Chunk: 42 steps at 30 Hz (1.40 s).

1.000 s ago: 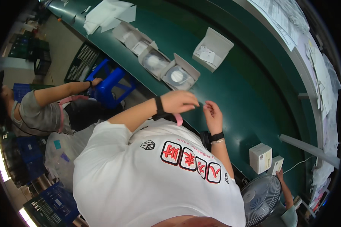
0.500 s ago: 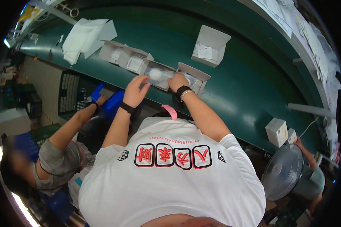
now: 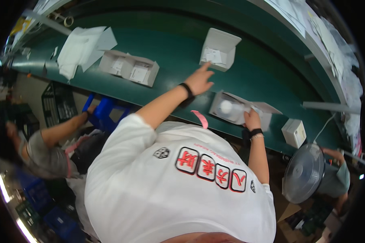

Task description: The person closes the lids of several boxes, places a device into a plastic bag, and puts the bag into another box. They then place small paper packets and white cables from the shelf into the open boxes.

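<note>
My left hand (image 3: 200,80) is stretched across the bench, fingers apart, with the index fingertip at the near edge of an open white box (image 3: 231,61). White papers (image 3: 216,56) lie inside that box. Farther right, my right hand (image 3: 252,120) is closed on the edge of an open white carton (image 3: 219,97) near the bench's front. A clear bag with a round white item (image 3: 226,106) sits in this carton. Beside it, a raised lid flap (image 3: 270,108) stands to the right of my right hand; my thumb is partly hidden.
Two joined open boxes (image 3: 153,73) with papers stand left on the green bench (image 3: 166,44), near white wrapping sheets (image 3: 79,50). A closed white box (image 3: 294,132) is at the right edge, above a fan (image 3: 304,173). Co-workers are on both sides; a blue stool (image 3: 105,115) stands left.
The carton with the bagged item has slid right along the bench with my right hand, away from the joined boxes. My left hand has moved right and forward to the far box.
</note>
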Each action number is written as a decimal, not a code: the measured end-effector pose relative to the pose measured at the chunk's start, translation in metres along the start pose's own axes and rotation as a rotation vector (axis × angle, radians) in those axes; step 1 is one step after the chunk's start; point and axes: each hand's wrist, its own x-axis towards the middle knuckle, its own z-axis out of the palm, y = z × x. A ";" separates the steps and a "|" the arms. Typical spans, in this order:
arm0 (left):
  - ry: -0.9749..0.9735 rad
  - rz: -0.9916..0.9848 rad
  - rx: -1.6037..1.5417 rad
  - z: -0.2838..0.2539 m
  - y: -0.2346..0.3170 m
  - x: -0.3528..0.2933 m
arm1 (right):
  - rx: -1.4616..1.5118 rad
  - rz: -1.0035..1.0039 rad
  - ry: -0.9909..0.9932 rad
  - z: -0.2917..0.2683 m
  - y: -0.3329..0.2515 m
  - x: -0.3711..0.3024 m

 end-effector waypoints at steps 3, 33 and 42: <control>-0.140 -0.067 0.066 0.039 0.003 0.051 | 0.140 0.161 -0.016 -0.017 0.042 -0.012; 0.576 -0.460 0.190 0.110 0.071 -0.116 | 0.253 -0.201 0.043 -0.020 0.065 0.011; 0.010 0.266 0.162 0.142 0.141 -0.033 | 0.221 -0.190 0.246 -0.036 0.143 0.015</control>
